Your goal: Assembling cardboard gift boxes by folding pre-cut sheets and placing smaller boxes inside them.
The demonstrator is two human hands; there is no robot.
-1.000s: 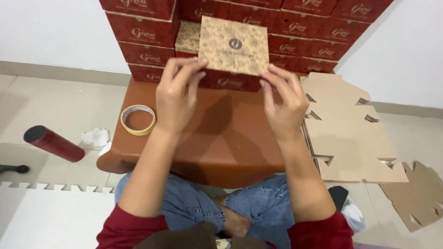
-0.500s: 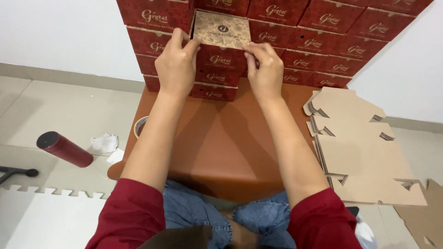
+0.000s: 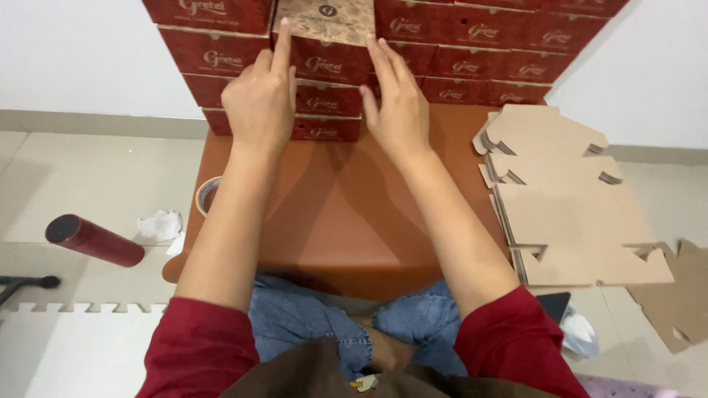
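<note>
A small folded box with a brown patterned lid [image 3: 325,18] rests on top of the stack of red boxes [image 3: 324,70] at the back of the low brown table [image 3: 346,214]. My left hand [image 3: 262,99] has its index finger stretched up along the box's left edge. My right hand [image 3: 397,96] lies flat with its fingers touching the box's right edge. Neither hand wraps around the box. The box's top is cut off by the frame.
A pile of flat unfolded cardboard blanks [image 3: 571,199] lies on the table's right side and floor. A tape roll [image 3: 208,195] peeks out beside my left forearm. On the floor at left lie a dark red cylinder [image 3: 94,240] and crumpled tissue [image 3: 158,225].
Both hands carried the patterned box away from me and set it onto the red stack. They now rest against its sides instead of holding it up.
</note>
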